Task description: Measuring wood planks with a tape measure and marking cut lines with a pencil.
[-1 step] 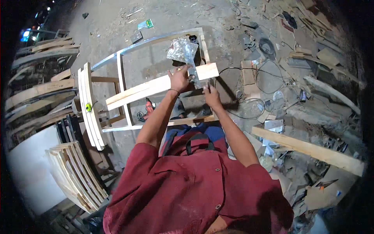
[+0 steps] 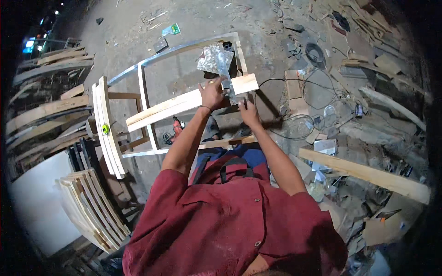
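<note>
A pale wooden board [image 2: 165,109] lies crosswise over a long wooden frame [image 2: 143,87]. My left hand [image 2: 212,94] is closed over this board near its right end, and the fingers partly hide a small grey metal shape [image 2: 226,84]. Just right of it, my right hand [image 2: 249,112] makes a fist around an upright tool handle [image 2: 250,97] below the board's end. What kind of tool it is stays unclear. A crumpled clear plastic bag [image 2: 215,59] sits beyond my left fingers, over a dark object.
A red power tool [image 2: 177,128] lies inside the frame. Boards with a green tape measure [image 2: 106,129] rest across the frame's left end. Stacked slats [image 2: 90,207] stand lower left. A long plank [image 2: 363,174], a black cable [image 2: 301,82] and scraps cover the right side.
</note>
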